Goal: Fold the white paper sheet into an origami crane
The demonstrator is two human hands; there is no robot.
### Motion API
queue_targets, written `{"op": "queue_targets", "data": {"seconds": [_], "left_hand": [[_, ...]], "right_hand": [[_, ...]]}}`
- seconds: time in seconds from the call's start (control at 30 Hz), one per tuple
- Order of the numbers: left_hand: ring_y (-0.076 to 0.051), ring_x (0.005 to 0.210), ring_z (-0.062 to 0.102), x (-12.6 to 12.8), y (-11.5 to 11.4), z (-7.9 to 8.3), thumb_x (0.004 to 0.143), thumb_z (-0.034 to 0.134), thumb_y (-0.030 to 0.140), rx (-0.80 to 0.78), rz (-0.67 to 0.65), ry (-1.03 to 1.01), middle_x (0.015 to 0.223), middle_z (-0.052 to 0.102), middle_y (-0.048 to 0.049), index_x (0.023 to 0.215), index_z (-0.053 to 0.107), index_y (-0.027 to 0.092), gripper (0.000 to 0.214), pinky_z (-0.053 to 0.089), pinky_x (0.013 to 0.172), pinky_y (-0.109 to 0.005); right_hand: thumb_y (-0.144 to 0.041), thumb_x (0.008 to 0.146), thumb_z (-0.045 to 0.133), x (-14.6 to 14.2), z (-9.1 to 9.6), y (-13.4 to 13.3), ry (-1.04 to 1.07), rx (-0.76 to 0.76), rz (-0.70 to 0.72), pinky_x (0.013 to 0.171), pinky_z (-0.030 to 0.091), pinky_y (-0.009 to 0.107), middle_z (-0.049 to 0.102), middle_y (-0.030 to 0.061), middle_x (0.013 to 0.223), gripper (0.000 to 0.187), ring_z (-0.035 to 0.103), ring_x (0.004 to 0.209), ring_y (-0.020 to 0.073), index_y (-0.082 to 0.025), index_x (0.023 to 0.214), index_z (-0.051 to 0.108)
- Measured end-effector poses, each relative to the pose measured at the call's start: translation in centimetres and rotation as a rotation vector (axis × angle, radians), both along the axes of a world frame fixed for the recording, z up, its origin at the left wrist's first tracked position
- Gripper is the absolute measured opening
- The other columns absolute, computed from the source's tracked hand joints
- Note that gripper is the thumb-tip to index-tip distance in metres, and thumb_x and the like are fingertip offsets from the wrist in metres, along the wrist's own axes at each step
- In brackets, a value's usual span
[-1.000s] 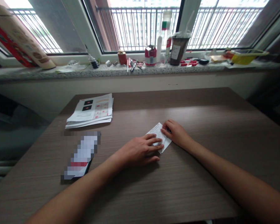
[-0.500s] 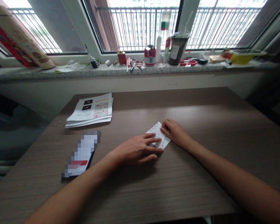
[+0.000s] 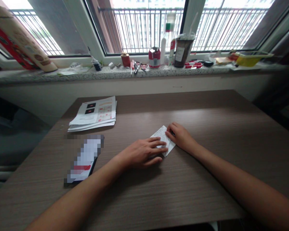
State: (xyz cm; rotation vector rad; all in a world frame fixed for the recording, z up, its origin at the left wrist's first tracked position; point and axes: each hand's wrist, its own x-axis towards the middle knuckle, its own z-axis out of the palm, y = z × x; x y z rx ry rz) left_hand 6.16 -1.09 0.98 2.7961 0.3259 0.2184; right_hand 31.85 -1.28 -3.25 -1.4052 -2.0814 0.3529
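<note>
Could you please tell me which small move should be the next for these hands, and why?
Probably the left hand should press lightly along the edge of the white paper. The paper appears folded, with edges overlapping at the side nearest the right hand. The left hand lies over it, fingers spread, and the right touches its edge.

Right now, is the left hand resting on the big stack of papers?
No, the left hand rests on the small white paper, apart from the stack of papers.
</note>
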Motion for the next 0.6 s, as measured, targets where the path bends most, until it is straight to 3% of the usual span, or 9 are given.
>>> {"op": "queue_targets", "data": {"seconds": [0.33,0.6], "left_hand": [[-0.028,0.148,0.042,-0.02,-0.04,-0.1,0.107,0.047,0.038,-0.036,0.009,-0.001,0.154,0.053,-0.0048,0.147,0.054,0.026,0.042,0.039,0.122,-0.048],[-0.031,0.148,0.041,-0.18,0.05,0.13,0.106,0.05,0.041,-0.001,-0.038,0.012,0.154,0.052,-0.0046,0.145,0.057,0.031,0.041,0.045,0.116,-0.05]], "right_hand": [[-0.02,0.1,0.055,-0.23,-0.22,-0.09,-0.079,0.036,-0.013,0.077,0.045,0.034,0.06,0.0062,0.089,0.013,0.057,0.082,0.0216,-0.02,0.087,0.056],[-0.021,0.1,0.056,-0.14,-0.49,0.06,-0.079,0.045,-0.015,0.075,0.045,0.033,0.06,0.0059,0.089,0.013,0.057,0.081,0.0211,-0.021,0.087,0.056]]}}
